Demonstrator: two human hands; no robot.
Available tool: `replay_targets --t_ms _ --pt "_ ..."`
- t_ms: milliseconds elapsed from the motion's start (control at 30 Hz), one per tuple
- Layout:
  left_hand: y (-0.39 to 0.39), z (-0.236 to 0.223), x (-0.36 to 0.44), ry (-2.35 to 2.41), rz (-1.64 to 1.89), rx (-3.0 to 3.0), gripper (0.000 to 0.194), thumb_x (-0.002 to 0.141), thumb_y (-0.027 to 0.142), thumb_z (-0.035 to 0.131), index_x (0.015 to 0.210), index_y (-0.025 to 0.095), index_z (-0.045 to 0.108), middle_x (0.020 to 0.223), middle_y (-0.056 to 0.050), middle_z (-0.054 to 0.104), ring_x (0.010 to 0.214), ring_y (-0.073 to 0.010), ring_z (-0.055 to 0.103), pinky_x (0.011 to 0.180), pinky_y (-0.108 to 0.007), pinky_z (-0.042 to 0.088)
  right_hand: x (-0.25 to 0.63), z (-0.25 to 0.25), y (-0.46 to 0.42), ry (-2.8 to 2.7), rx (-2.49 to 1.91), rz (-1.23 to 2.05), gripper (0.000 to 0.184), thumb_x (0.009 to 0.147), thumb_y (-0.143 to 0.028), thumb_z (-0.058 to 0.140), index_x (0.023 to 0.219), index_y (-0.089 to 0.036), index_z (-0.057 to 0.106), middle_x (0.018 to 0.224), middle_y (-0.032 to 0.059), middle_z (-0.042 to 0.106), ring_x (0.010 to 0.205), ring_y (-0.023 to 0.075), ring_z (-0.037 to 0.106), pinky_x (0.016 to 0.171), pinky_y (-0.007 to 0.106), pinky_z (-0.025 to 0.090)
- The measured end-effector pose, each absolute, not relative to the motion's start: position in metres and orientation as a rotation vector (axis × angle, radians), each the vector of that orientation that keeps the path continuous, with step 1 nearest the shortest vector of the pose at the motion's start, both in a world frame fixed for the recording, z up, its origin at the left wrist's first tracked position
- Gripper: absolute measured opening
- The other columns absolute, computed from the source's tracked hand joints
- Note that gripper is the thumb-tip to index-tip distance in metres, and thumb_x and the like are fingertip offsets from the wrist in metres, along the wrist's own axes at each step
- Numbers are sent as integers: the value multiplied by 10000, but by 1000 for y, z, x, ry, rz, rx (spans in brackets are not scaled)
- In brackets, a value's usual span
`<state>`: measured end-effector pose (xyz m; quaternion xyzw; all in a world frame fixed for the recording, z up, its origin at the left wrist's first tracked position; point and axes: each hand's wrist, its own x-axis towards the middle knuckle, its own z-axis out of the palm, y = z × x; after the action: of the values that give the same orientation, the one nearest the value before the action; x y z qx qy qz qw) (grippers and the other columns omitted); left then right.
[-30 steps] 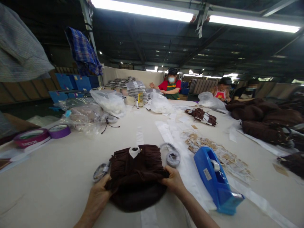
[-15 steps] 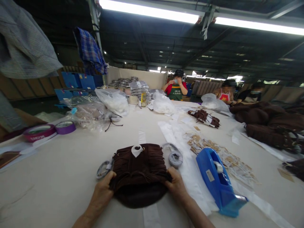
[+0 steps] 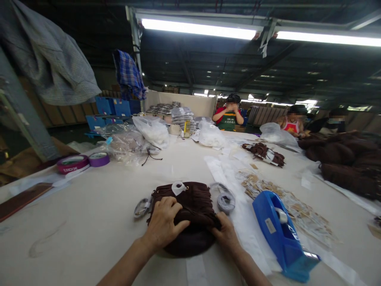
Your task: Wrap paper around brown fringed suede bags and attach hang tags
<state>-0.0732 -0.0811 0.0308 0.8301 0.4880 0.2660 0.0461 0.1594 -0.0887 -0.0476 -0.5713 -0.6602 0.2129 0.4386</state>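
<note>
A dark brown fringed handbag [image 3: 198,202] lies on the table in front of me, with a white wrapped tag at its top edge. My left hand [image 3: 166,220] rests across the bag's left front, thumb stretched apart from the fingers, open on the fringe. At the lower right corner, my right hand [image 3: 224,230] is closed on the bag's edge, its fingertips partly hidden beneath. A wrapped grey strap coil [image 3: 226,201] sits by the bag's right side, and wrapped hardware [image 3: 142,208] shows at its left.
A blue tape dispenser [image 3: 282,234] stands to the right, beside a heap of string tags [image 3: 285,198]. Purple tape rolls [image 3: 99,159] and clear plastic bags [image 3: 125,143] are at the left. More brown bags [image 3: 345,159] pile up far right. A co-worker [image 3: 228,115] sits across the table.
My left hand has let go of the bag's left side and moved right onto its front. The right hand keeps its hold on the right edge. The view has shifted slightly left.
</note>
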Motion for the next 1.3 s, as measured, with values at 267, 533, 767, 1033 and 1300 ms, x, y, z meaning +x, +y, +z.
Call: replay_targets --t_ms 267,533,767,1033,1300 --pt "-82 40 -138 2329 422 2254 384 823 401 354 808 194 677 814 -125 596 864 -346 540 679 -448 403 159 -51 -91 -1594 -1435 548 82 602 -236 570 624 -204 498 706 35 508 693 211 494 632 309 401" --pt "-69 50 -67 1428 641 2167 356 759 395 446 963 184 647 1022 -95 643 1005 -264 542 892 -373 362 160 -46 -91 -1583 -1450 588 112 599 -231 585 642 -215 484 689 8 503 685 194 480 634 290 384" --pt "-41 57 -60 1226 225 2118 202 663 302 533 745 161 653 661 4 638 633 -166 587 523 -220 398 159 -54 -91 -1518 -1474 609 207 604 -270 621 625 -208 424 643 -29 449 625 146 429 567 245 347" --pt "-73 29 -48 1268 242 2674 113 698 54 477 721 161 503 708 -22 567 648 -174 526 580 -278 351 160 -59 -93 -1501 -1439 622 191 576 -205 562 625 -205 378 637 -46 411 616 124 390 564 232 314" --pt "-107 -44 -53 1192 765 3259 231 839 30 298 718 193 408 637 -25 482 576 -196 442 568 -317 286 162 -60 -93 -1517 -1444 601 155 535 -135 479 612 -204 364 637 -39 424 605 124 410 556 233 327"
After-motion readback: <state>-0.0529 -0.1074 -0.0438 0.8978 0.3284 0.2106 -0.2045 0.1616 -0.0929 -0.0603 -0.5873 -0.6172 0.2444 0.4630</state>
